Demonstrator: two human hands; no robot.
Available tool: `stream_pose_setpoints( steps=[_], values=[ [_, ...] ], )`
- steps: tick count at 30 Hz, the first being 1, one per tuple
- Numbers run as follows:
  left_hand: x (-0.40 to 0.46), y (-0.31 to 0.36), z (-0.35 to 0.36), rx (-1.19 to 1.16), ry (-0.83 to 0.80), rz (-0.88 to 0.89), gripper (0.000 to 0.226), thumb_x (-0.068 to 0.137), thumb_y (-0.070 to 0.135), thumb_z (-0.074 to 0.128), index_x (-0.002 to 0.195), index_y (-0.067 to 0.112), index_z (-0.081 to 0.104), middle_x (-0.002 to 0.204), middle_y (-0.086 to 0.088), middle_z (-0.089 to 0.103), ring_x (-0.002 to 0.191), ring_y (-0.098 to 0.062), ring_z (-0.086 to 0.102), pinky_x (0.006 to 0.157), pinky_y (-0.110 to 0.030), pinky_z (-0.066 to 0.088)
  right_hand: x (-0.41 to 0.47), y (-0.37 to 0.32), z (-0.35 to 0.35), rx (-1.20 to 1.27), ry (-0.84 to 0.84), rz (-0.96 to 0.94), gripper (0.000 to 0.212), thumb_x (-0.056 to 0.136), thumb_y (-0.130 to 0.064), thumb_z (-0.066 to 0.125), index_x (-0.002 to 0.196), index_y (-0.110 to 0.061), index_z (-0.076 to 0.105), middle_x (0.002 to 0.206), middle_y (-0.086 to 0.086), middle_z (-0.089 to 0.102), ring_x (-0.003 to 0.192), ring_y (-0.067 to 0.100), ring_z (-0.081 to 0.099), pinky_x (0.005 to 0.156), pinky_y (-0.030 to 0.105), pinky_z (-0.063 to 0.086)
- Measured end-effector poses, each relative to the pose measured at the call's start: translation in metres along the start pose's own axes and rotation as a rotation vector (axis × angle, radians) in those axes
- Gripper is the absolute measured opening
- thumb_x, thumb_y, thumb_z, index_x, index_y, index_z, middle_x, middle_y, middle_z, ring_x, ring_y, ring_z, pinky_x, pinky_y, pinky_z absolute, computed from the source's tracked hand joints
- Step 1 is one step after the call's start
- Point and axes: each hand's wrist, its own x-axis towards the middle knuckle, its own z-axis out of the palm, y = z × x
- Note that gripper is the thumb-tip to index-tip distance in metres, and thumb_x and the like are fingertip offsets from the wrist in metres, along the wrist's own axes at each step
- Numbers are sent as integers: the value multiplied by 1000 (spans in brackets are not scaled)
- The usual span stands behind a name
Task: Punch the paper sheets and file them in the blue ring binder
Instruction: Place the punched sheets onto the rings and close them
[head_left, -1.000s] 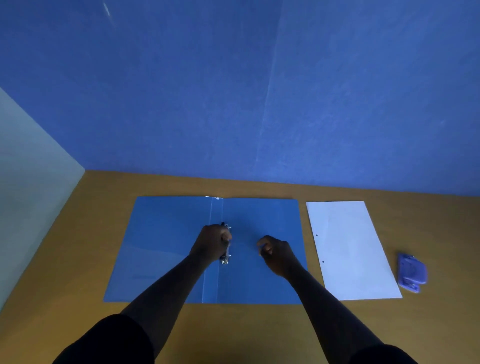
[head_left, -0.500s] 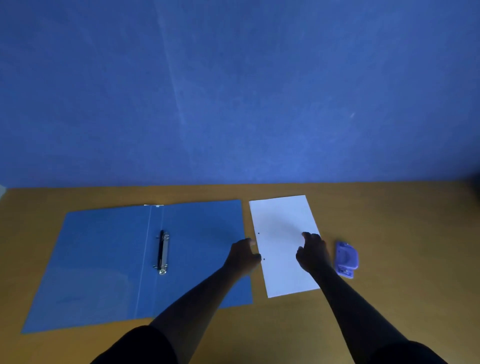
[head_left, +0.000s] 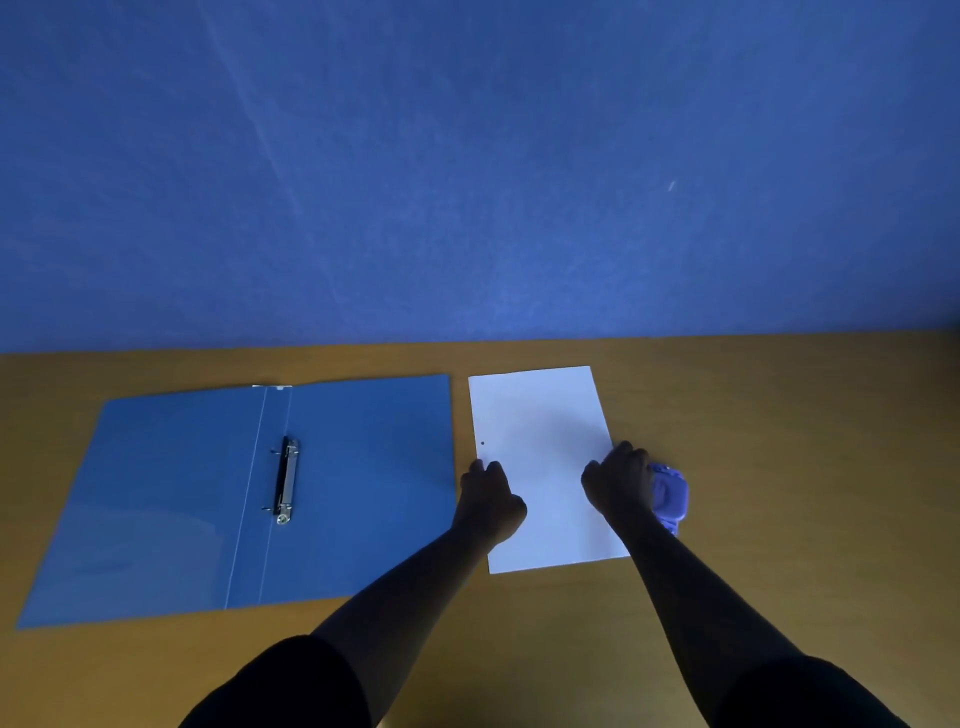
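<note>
Both hands curl on the paper sheets (head_left: 543, 467): left hand (head_left: 491, 499) pinching the punched edge, right hand (head_left: 618, 480) opposite; lift level, holes toward the blue ring binder (head_left: 363, 467) beyond the left grip.

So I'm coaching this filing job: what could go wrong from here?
Each hand, left hand and right hand, grips one edge of the paper sheets; lifting could fan the stack and misalign the punched holes. The hole punch sits against the right hand and may get knocked. The binder rings look open, but that is hard to confirm.
</note>
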Motion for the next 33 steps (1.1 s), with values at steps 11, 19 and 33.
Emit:
stream_pose_setpoints(
  steps=[11,19,33],
  values=[
    [-2,-3,2,-56,-21,-20,58,79,9,49,136,1,40,156,-12,25,143,-26,26,99,-28,36,8,11,-26,226,-134,-81,24,85,-15,53,105,-7,64,94,6,63,90,29,59,73,25,38],
    [-1,-4,-1,-158,-9,-25,58,76,4,53,133,0,43,148,-11,36,135,-24,38,85,-21,36,5,2,-23,162,-110,-82,40,83,-16,55,120,0,55,115,17,65,103,35,61,84,33,49],
    [-3,-10,-1,-256,10,-9,68,76,1,54,142,4,39,149,-6,37,134,-22,41,94,-24,46,6,10,-36,423,-193,-52,30,85,-15,65,115,-12,61,98,4,67,89,27,65,75,33,52]
  ],
)
